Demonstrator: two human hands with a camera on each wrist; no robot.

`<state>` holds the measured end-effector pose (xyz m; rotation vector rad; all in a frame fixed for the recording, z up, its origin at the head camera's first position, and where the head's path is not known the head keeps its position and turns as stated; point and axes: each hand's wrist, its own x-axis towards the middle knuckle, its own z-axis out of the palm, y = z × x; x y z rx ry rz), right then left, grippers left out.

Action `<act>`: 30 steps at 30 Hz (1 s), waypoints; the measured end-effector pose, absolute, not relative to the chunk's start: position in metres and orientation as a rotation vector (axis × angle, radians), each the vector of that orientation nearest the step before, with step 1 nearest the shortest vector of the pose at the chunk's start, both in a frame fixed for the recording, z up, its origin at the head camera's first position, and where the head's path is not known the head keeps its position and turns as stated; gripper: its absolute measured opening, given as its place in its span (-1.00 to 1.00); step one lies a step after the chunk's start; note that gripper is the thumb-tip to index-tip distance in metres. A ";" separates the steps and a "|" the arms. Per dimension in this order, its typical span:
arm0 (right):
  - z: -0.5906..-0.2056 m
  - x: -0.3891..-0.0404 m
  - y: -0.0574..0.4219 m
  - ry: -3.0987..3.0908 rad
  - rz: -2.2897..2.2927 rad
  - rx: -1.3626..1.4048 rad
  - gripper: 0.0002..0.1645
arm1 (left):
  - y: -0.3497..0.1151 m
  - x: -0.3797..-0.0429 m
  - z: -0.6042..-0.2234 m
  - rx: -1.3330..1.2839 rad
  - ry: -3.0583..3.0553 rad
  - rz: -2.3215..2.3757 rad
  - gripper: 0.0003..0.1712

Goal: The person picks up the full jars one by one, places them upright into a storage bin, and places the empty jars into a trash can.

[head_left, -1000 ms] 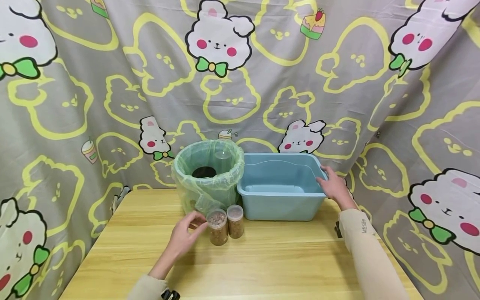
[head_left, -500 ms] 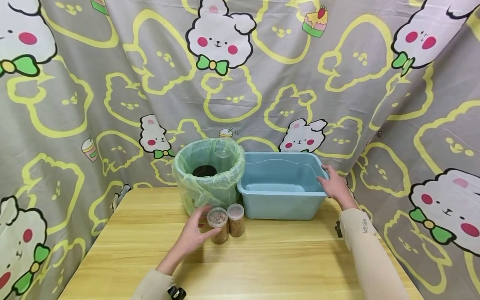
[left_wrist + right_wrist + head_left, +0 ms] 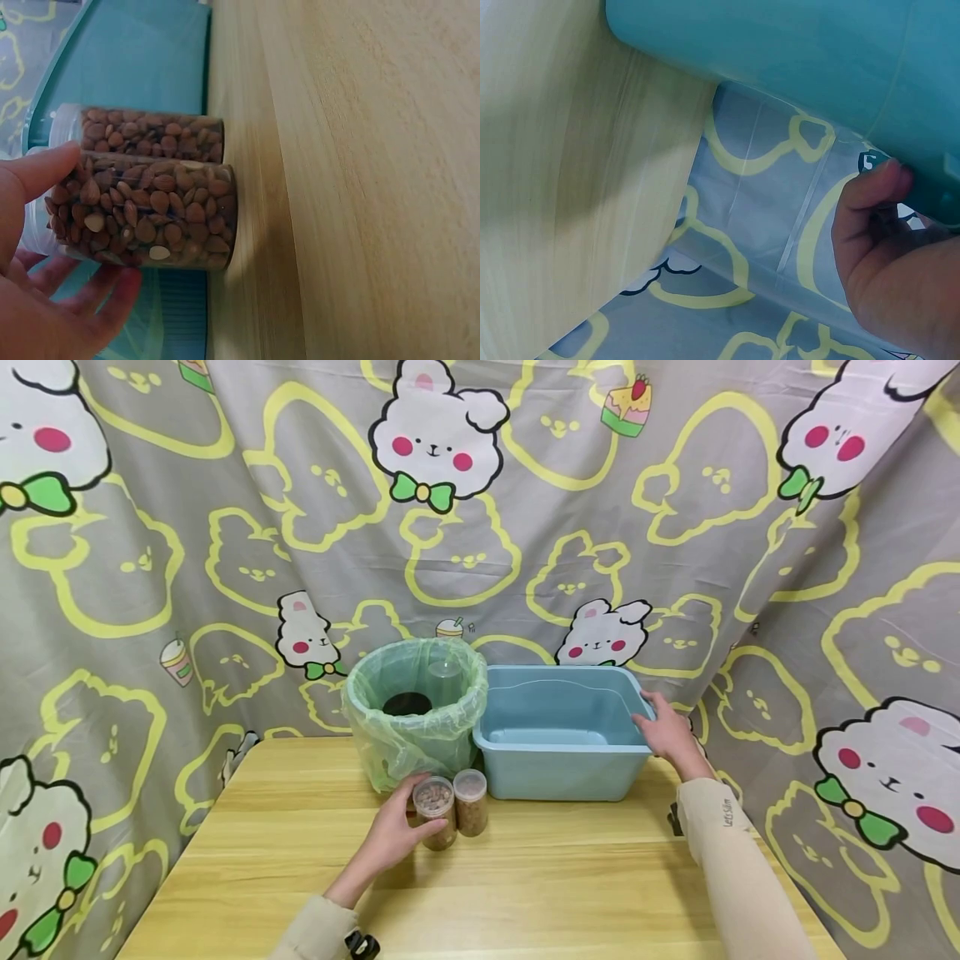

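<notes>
Left hand point(image 3: 390, 835) grasping clear cylindrical jar point(image 3: 437, 812) of brown teardrop kernels point(image 3: 150, 206); right hand point(image 3: 670, 737) gripping rim point(image 3: 562, 749) of smooth blue tub point(image 3: 562, 777). Wood-grained counter point(image 3: 555, 889).

Curtained-off nook here; home or studio, can't tell. Grey curtain point(image 3: 555, 510) printed with cartoon bunnies hangs behind and along both sides of a wood-grain table point(image 3: 570, 885). Looks domestic: bag-lined bin point(image 3: 412, 747), blue tub point(image 3: 558, 775) and two clear jars point(image 3: 150, 214) of brown nuts, all household-type stuff, standing close together.
</notes>
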<state>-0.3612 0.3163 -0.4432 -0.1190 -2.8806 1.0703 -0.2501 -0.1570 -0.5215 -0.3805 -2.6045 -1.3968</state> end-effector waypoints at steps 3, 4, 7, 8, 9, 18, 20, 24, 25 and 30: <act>-0.443 -0.361 0.316 -2.877 1.070 -0.122 -0.21 | -0.158 -0.251 -0.522 -0.385 -2.592 -1.439 -0.13; -0.443 -0.361 0.316 -2.875 1.069 -0.124 -0.21 | -0.158 -0.251 -0.523 -0.385 -2.589 -1.454 -0.13; -0.443 -0.361 0.316 -2.875 1.067 -0.123 -0.21 | -0.159 -0.252 -0.524 -0.382 -2.583 -1.492 -0.14; -0.443 -0.361 0.316 -2.874 1.068 -0.123 -0.21 | -0.160 -0.252 -0.524 -0.380 -2.582 -1.502 -0.15; -0.442 -0.361 0.316 -2.874 1.066 -0.122 -0.21 | -0.160 -0.253 -0.525 -0.379 -2.582 -1.510 -0.15; -0.441 -0.359 0.317 -2.875 1.067 -0.125 -0.20 | -0.159 -0.255 -0.525 -0.392 -2.577 -1.546 -0.14; -0.440 -0.359 0.318 -2.875 1.066 -0.121 -0.20 | -0.158 -0.255 -0.524 -0.388 -2.581 -1.545 -0.15; -0.441 -0.359 0.318 -2.877 1.086 -0.122 -0.20 | -0.157 -0.254 -0.524 -0.379 -2.590 -1.514 -0.15; -0.441 -0.359 0.318 -2.878 1.092 -0.123 -0.20 | -0.157 -0.253 -0.524 -0.380 -2.593 -1.502 -0.15; -0.442 -0.361 0.317 -2.885 1.086 -0.124 -0.20 | -0.157 -0.249 -0.520 -0.403 -2.607 -1.401 -0.14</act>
